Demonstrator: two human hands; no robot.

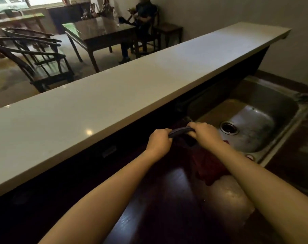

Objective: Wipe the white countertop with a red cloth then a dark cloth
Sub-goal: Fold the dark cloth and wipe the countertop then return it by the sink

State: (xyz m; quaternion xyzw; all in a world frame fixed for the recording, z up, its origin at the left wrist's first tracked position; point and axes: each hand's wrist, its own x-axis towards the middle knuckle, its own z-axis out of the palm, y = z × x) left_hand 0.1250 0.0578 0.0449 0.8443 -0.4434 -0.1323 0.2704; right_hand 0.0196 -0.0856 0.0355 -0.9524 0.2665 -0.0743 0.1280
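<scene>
The long white countertop (114,95) runs from the near left to the far right, raised above a dark lower counter. Below its front edge, both my hands grip a dark cloth (180,132), twisted into a tight roll between them. My left hand (159,140) is closed on its left end and my right hand (205,132) on its right end. The red cloth (205,164) lies crumpled on the dark lower counter under my right forearm, beside the sink's left rim.
A steel sink (280,120) with a round drain (229,128) sits to the right, a tap base at its far corner. Beyond the countertop stand a dark dining table (100,34), wooden armchairs (35,57) and a seated person (142,20).
</scene>
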